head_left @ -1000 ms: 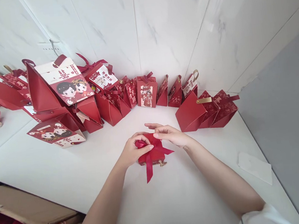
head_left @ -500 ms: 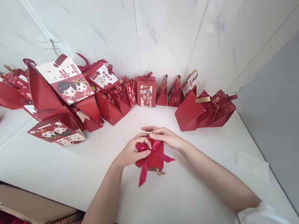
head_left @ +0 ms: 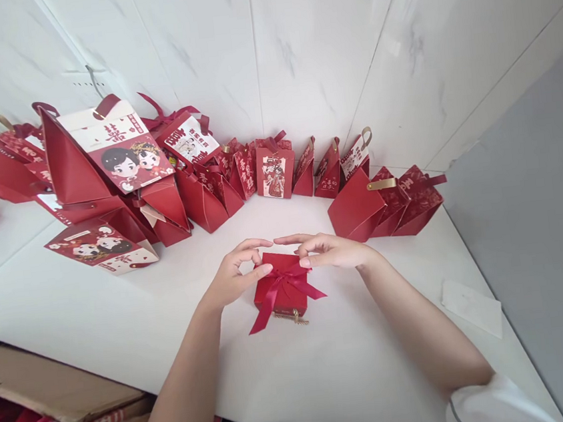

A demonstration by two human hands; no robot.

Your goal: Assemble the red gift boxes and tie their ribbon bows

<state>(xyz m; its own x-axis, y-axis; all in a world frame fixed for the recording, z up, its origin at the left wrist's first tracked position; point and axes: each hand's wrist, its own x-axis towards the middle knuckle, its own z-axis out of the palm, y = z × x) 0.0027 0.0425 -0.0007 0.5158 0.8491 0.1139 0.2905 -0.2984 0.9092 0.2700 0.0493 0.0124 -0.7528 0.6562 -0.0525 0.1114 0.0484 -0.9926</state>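
Note:
A small red gift box (head_left: 286,296) lies on the white table (head_left: 122,322) in front of me, with a red ribbon (head_left: 282,283) tied in a bow across its top and a gold tassel at its near edge. My left hand (head_left: 233,276) pinches the bow's left loop between thumb and fingers. My right hand (head_left: 328,249) pinches the right loop, index finger stretched toward the left hand. Two ribbon tails hang down over the box's front and right side.
Several red paper gift bags (head_left: 116,168) with cartoon prints line the marble wall from far left to a cluster (head_left: 386,203) at the right. An open cardboard carton (head_left: 41,417) with red items stands at bottom left. A white card (head_left: 471,307) lies near the right edge.
Both hands have drawn apart on the bow loops, and the knot now sits tight and flat on the box. The box shifted slightly toward the left.

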